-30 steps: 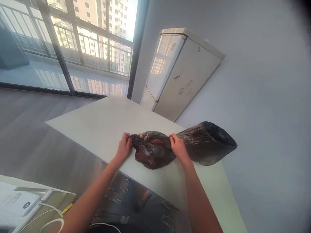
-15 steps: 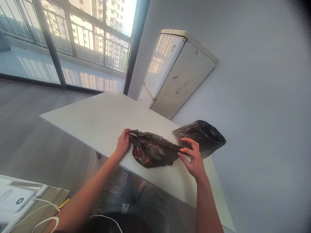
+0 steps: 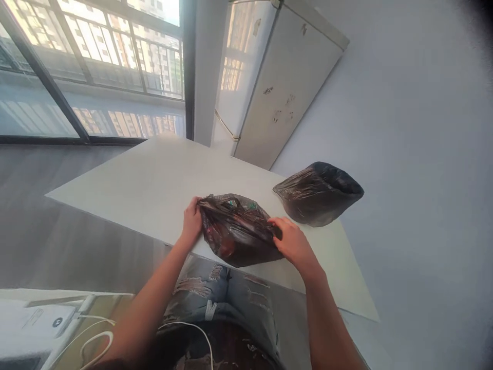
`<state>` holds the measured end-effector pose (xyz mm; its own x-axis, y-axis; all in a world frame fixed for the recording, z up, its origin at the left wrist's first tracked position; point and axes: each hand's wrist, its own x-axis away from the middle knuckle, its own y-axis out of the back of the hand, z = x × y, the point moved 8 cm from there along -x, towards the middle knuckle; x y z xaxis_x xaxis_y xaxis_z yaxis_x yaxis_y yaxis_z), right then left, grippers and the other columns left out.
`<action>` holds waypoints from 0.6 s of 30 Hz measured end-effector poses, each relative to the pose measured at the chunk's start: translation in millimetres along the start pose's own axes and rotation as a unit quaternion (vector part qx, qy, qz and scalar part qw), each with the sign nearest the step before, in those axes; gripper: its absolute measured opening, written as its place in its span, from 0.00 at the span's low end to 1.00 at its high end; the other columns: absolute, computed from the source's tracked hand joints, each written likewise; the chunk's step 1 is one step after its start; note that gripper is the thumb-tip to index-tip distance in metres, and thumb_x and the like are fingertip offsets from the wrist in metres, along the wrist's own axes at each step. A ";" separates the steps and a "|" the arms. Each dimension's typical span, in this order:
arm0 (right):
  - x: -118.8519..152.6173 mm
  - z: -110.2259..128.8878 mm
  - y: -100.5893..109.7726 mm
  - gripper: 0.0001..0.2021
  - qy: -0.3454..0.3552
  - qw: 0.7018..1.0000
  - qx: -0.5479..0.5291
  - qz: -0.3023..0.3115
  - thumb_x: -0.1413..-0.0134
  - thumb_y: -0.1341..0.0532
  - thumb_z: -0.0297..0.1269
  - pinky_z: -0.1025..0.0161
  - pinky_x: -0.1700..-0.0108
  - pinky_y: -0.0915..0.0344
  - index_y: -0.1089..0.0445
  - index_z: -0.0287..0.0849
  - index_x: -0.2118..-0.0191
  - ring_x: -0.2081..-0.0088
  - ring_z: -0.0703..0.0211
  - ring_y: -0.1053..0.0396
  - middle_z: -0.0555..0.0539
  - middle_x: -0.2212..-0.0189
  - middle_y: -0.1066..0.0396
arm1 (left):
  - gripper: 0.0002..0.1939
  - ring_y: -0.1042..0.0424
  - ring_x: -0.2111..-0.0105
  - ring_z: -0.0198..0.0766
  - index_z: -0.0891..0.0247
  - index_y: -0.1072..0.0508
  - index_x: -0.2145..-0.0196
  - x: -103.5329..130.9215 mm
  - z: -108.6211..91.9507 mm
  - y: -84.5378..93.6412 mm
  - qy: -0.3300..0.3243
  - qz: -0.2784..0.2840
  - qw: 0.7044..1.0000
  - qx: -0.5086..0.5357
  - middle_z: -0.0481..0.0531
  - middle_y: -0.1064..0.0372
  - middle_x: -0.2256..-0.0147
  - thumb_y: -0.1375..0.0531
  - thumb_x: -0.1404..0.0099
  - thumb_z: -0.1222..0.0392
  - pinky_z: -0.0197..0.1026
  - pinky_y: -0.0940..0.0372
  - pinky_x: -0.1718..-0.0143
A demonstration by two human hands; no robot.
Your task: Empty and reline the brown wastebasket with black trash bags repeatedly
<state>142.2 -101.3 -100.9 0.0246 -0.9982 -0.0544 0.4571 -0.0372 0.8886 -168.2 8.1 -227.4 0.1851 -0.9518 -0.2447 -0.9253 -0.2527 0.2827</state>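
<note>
A dark plastic bag [image 3: 242, 239] with reddish and green contents showing through its thin film rests near the front edge of the white table [image 3: 146, 180]. My left hand [image 3: 191, 221] grips the left end of its rim, fingertips partly hidden behind the film. At the opposite end my right hand [image 3: 295, 244] pinches the rim between thumb and fingers. The mouth is gathered along the top, with a small gap near the middle. Just beyond my right hand stands a second dark plastic bag [image 3: 316, 200], puffed out, its mouth gaping to the right.
A fridge [image 3: 281, 87] stands behind the table against the wall [image 3: 416, 180]. Sliding glass doors [image 3: 115, 77] lie at the back left. At lower left, a white device [image 3: 42, 324] with a white cable [image 3: 110, 339] sits beside my left arm.
My right hand has moved left and closed on the bag's rim, where its fingers were more spread before. The bag looks fuller and wider at the top. The camera view has shifted.
</note>
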 end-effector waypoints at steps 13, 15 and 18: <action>-13.6 9.5 -68.1 0.35 0.088 0.979 0.144 0.118 0.54 0.35 0.20 0.55 0.49 0.43 0.32 0.45 0.38 0.48 0.46 0.30 0.38 0.43 0.30 | 0.12 0.25 0.59 0.44 0.59 0.25 0.59 -2.0 -0.5 3.1 0.012 0.001 1.000 -0.017 0.52 0.22 0.61 0.48 0.33 0.61 0.43 0.33 0.56; -12.1 5.6 -59.3 0.31 0.075 0.983 0.136 0.103 0.53 0.35 0.21 0.55 0.49 0.42 0.30 0.45 0.42 0.49 0.46 0.29 0.39 0.48 0.27 | 0.11 0.25 0.58 0.44 0.59 0.26 0.58 -3.0 0.3 3.0 0.015 0.002 1.000 -0.006 0.52 0.22 0.59 0.48 0.33 0.60 0.43 0.33 0.55; -13.0 -2.4 -26.6 0.22 0.011 0.998 0.061 -0.020 0.46 0.34 0.28 0.55 0.50 0.38 0.30 0.44 0.45 0.51 0.46 0.26 0.41 0.53 0.23 | 0.11 0.24 0.58 0.44 0.58 0.28 0.58 -4.7 -1.1 0.6 0.013 0.012 1.000 -0.013 0.51 0.22 0.60 0.47 0.36 0.64 0.43 0.32 0.56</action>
<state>131.9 -87.3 -124.9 0.0286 -0.9946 -0.0998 0.3465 -0.0838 0.9343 -169.3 12.2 -225.1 0.1714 -0.9617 -0.2137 -0.9206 -0.2336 0.3129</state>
